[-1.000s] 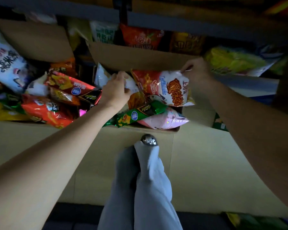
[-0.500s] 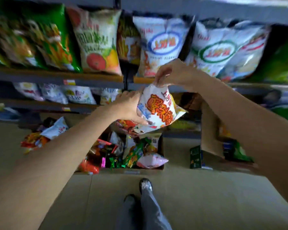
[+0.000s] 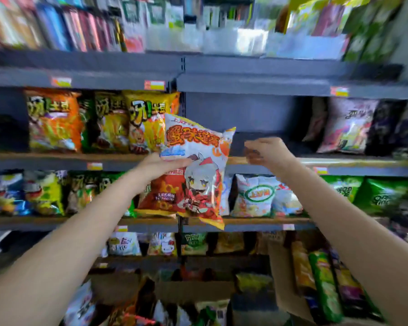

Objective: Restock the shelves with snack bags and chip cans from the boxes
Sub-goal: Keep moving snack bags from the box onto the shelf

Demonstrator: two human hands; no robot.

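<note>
My left hand point(image 3: 159, 166) grips a white and orange snack bag point(image 3: 193, 170) with a cartoon figure by its left edge, holding it upright in front of the shelves. My right hand point(image 3: 266, 153) hovers just right of the bag, apart from it, fingers loosely curled and holding nothing. Behind the bag a shelf point(image 3: 257, 161) has a bare gap between yellow and orange bags point(image 3: 99, 123) on the left and purple bags point(image 3: 349, 128) on the right. An open cardboard box point(image 3: 198, 290) of mixed snack bags stands below at the bottom.
Green bags point(image 3: 386, 196) and white bags point(image 3: 254, 196) fill the shelf below. A second cardboard box point(image 3: 283, 278) at the lower right holds upright packs. The top shelf point(image 3: 198, 78) carries blurred packets.
The view has swung up from the box to the shelves. My left hand has lifted the bag to shelf height, and my right hand has let go of its top corner.
</note>
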